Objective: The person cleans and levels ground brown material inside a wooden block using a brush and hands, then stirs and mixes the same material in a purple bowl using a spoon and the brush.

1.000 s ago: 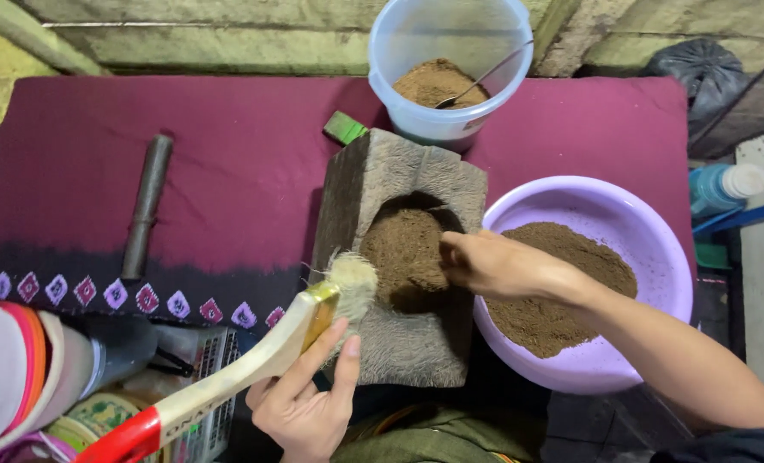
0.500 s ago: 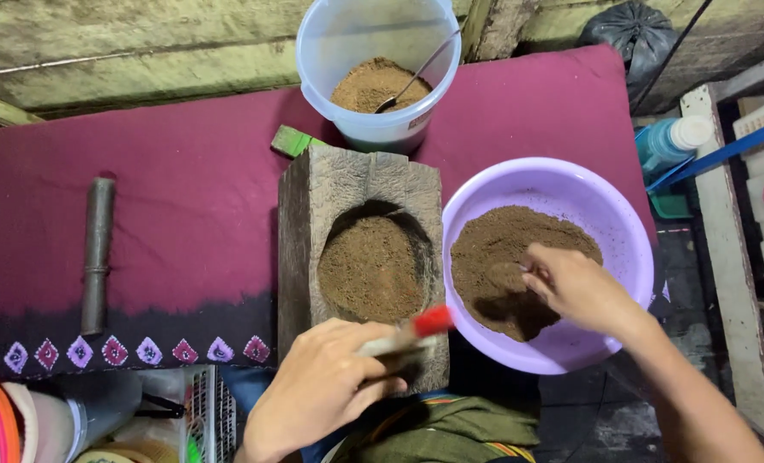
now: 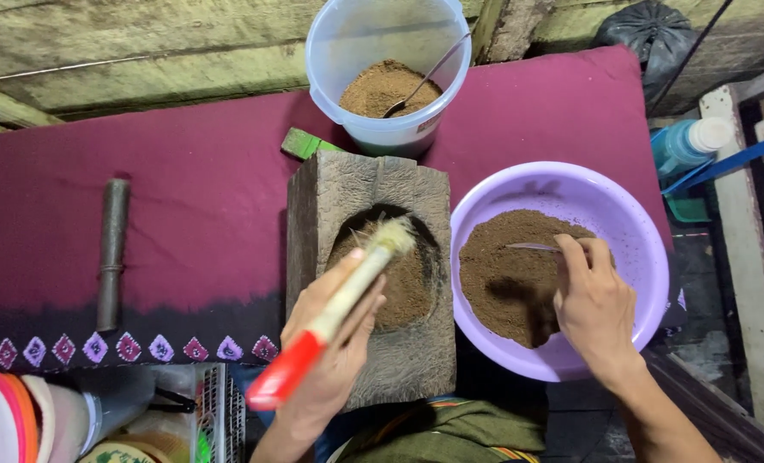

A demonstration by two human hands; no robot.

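My left hand (image 3: 335, 347) holds a brush (image 3: 339, 304) with a red handle end and pale bristles, the bristles over the brown powder in the hollow of a wooden block mortar (image 3: 366, 193). My right hand (image 3: 594, 304) is in a purple plastic bowl (image 3: 622, 201) of brown powder and grips a metal spoon (image 3: 532, 247), whose tip lies on the powder. Behind the block stands a clear plastic tub (image 3: 347, 51) with more brown powder and a spoon in it.
A maroon patterned cloth (image 3: 184, 214) covers the surface. A dark metal pestle (image 3: 111, 253) lies on it at the left. A green piece (image 3: 306, 144) lies by the block. A blue bottle (image 3: 686, 146) is at the right; stacked lids and containers (image 3: 21, 424) sit bottom left.
My left hand has turned the brush so its bristles point into the mortar hollow. My right hand has moved from the mortar into the purple bowl and holds a spoon there.
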